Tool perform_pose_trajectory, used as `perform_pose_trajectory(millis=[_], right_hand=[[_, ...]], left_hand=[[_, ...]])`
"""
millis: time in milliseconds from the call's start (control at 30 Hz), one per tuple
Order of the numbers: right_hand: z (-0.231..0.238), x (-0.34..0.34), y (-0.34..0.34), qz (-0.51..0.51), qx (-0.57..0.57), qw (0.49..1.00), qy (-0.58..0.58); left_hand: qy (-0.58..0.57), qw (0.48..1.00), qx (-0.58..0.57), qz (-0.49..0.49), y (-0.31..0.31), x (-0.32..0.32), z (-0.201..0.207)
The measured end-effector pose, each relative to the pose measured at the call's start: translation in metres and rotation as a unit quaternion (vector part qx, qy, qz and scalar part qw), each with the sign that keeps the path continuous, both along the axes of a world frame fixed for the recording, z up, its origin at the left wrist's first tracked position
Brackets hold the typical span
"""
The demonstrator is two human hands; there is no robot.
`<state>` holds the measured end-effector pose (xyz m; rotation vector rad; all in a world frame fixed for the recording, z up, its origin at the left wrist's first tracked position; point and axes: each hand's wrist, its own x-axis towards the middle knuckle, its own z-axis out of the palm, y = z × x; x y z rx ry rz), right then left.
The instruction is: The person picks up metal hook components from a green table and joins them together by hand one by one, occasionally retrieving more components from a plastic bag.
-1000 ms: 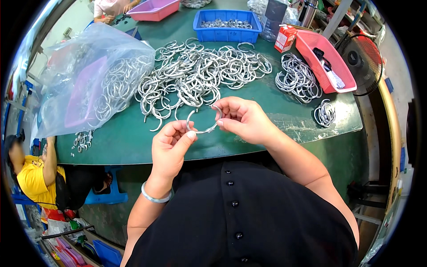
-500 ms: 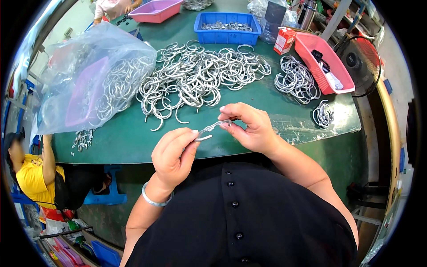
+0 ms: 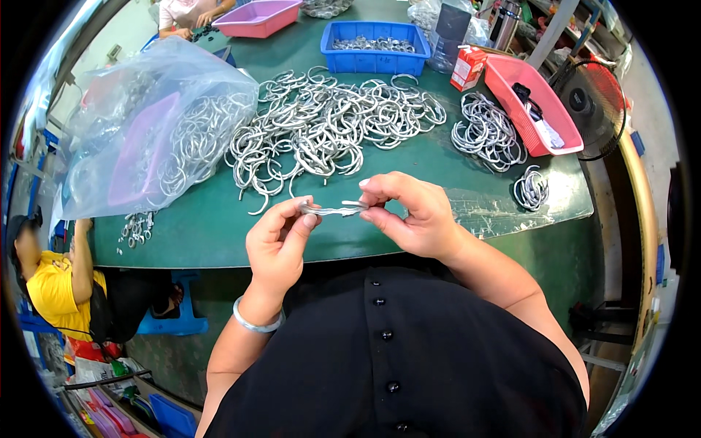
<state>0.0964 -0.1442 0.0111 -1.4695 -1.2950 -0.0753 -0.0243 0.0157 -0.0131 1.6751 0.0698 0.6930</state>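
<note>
Head view, and straight away a broad green table (image 3: 219, 235) dominates the workshop, its top scuffed pale toward the right corner! Seated left, a person in yellow (image 3: 57, 296). A puffed clear bag (image 3: 84, 179) sprawls beside a heap of silver open bangles (image 3: 325, 124). Right side: a black fan (image 3: 590, 102) behind a pink basket (image 3: 515, 109). Far side: a blue bin (image 3: 374, 63) of small metal pieces. Now the left hand (image 3: 276, 241) and right hand (image 3: 416, 212), thumbs and fingertips pinching! Near the basket, a red carton (image 3: 467, 68), its pale print too small to make out. Slimmest of all, the pinched silver bangle (image 3: 334, 211), edge-on between both hands, above the table's near edge.
</note>
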Motion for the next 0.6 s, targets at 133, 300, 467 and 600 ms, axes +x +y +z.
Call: perform_pose_trajectory(millis=[133,300,467,600], right_hand=[[0.008,-0.005,0.005,0.027,0.005,1.000,0.003],[0.014,-0.010,0.012,0.058,-0.005,0.998,0.034],[0.014,-0.013,0.018,0.080,0.012,0.995,0.066],[0.012,-0.012,0.018,0.082,0.014,0.994,0.076]], left_hand=[[0.073,0.973,-0.204,-0.074,0.003,0.006,-0.006],[0.135,0.919,-0.346,-0.136,0.000,0.009,-0.004],[0.141,0.911,-0.354,-0.158,0.000,0.009,-0.009],[0.147,0.908,-0.354,-0.173,0.000,0.009,-0.008]])
